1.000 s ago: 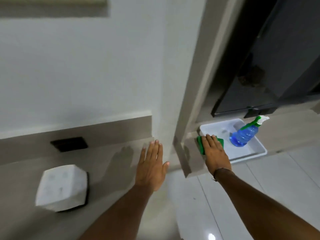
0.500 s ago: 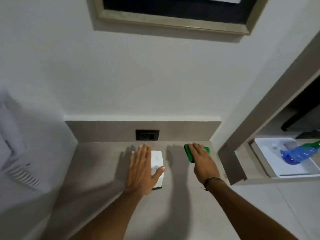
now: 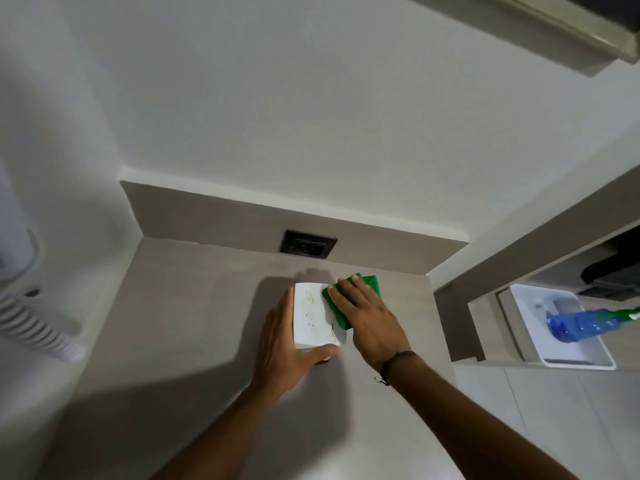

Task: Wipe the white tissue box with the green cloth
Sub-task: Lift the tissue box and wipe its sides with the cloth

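Note:
The white tissue box (image 3: 311, 315) stands on the grey counter (image 3: 194, 306), with small brown marks on its top. My left hand (image 3: 282, 344) grips its left side, thumb wrapped around the near edge. My right hand (image 3: 367, 317) presses the folded green cloth (image 3: 369, 285) flat onto the box's right part, fingers spread over the cloth. Part of the cloth hangs past the box's right edge.
A black wall socket (image 3: 308, 244) sits in the backsplash just behind the box. To the right, a lower ledge holds a white tray (image 3: 581, 362) with a blue spray bottle (image 3: 581, 323) lying in it. A white ribbed appliance (image 3: 31, 317) is at the left.
My right hand has slid the green cloth left from the counter onto the box top. My left hand has shifted from resting on top to gripping the box's left side. The view has tilted.

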